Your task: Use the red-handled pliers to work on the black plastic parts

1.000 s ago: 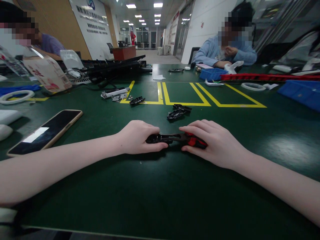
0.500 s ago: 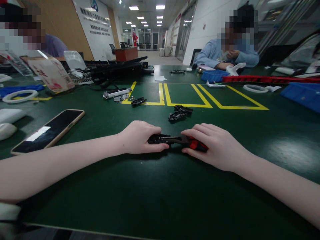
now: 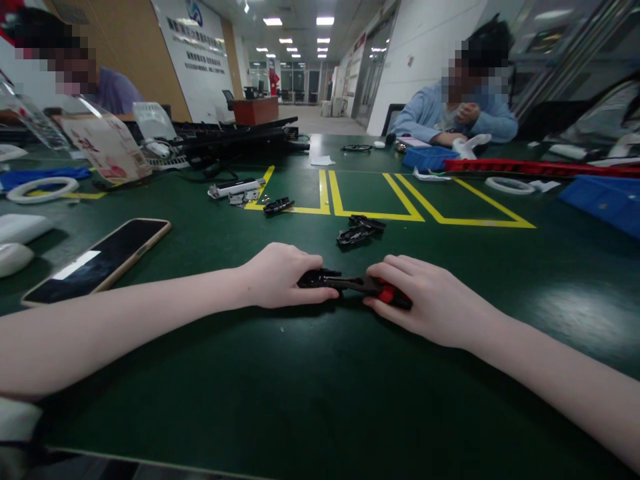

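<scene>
Both hands barely shifted: left hand (image 3: 277,277) & right hand (image 3: 430,300) fingers pinch black-red part (image 3: 357,285) on table (image 3: 320,387), joining unfinished, loose parts (image 3: 359,230) just beyond.

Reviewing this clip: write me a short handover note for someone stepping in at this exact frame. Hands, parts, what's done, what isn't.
Left hand: on the table, closed over the left end of a black part.
Right hand: closed on a red-handled tool, whose tip meets the black part between the hands.
Both rest low on the green table.
Nearby: two more black parts lie loose just beyond the hands, another on the yellow line. A phone lies to the left.
Done: cannot tell from the part.
Left: the loose black parts lie untouched.
</scene>
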`<action>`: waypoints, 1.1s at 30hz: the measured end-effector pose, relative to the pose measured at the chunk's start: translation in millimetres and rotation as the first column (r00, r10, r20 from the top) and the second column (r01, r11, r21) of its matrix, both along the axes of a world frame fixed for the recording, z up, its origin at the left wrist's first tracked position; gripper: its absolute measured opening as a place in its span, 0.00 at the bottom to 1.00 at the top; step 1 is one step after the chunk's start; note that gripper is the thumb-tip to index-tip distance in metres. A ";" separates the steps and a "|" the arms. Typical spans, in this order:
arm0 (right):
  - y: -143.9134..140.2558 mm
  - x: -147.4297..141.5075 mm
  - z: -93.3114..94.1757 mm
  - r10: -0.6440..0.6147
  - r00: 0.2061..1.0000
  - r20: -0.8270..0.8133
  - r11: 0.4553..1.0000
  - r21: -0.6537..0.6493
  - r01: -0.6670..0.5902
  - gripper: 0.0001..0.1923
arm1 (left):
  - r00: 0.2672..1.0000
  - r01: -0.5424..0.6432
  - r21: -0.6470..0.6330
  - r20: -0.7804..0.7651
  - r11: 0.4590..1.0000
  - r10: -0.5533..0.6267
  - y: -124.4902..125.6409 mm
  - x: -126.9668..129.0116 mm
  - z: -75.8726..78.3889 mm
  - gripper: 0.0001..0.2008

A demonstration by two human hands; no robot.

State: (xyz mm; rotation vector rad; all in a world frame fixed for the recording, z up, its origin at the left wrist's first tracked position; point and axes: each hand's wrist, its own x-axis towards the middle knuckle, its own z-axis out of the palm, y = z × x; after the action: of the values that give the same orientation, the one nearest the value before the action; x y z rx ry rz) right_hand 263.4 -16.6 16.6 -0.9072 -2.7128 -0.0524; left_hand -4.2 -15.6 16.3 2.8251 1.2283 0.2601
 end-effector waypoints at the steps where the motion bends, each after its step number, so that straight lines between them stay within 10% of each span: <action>1: -0.2 0.4 0.1 0.004 1.000 0.011 1.000 0.020 -0.004 0.14 | 1.000 0.004 -0.002 -0.002 1.000 -0.004 -0.1 -0.2 0.1 0.25; 20: 2.6 1.9 3.8 0.011 1.000 0.029 0.999 -0.040 -0.010 0.12 | 1.000 -0.016 -0.040 0.005 0.999 0.016 -1.0 0.7 0.4 0.24; 33: 54.0 -16.6 4.0 0.114 0.993 0.005 0.990 -0.079 -0.114 0.14 | 0.988 -0.156 -0.044 0.012 0.987 0.157 24.7 -11.7 -2.6 0.24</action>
State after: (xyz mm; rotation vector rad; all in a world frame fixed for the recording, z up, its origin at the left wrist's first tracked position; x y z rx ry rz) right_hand 246.8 37.4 20.5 -0.7725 -2.7868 0.0736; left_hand -16.0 9.1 13.7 2.6892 1.4365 0.2584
